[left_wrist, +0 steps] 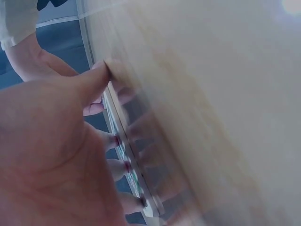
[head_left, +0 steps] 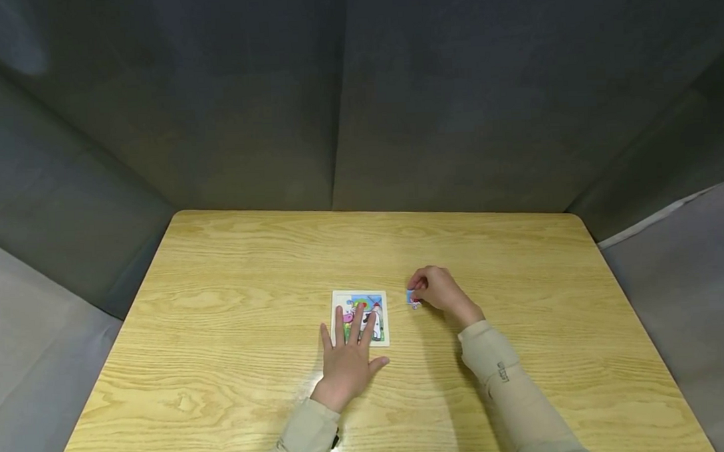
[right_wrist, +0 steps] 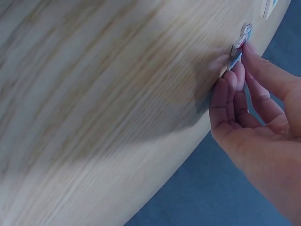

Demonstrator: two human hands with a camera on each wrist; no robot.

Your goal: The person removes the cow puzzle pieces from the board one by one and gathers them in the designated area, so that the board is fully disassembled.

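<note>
A small jigsaw puzzle [head_left: 377, 328] with a pale frame and a cow picture lies flat on the table. Its upper left corner shows bare backing with no picture. My left hand [head_left: 347, 363] is spread with straight fingers, and the fingertips rest on the puzzle; in the left wrist view they touch its face. To the right of the frame, my right hand [head_left: 439, 290] pinches a blue puzzle piece [head_left: 410, 297] between thumb and fingers. The right wrist view has this piece [right_wrist: 241, 42] tilted, close to the tabletop.
The wooden table [head_left: 232, 270] has rounded far corners. Dark grey cloth panels [head_left: 244, 110] stand behind it and along both sides. A corner of the puzzle frame [right_wrist: 269, 8] shows at the top of the right wrist view.
</note>
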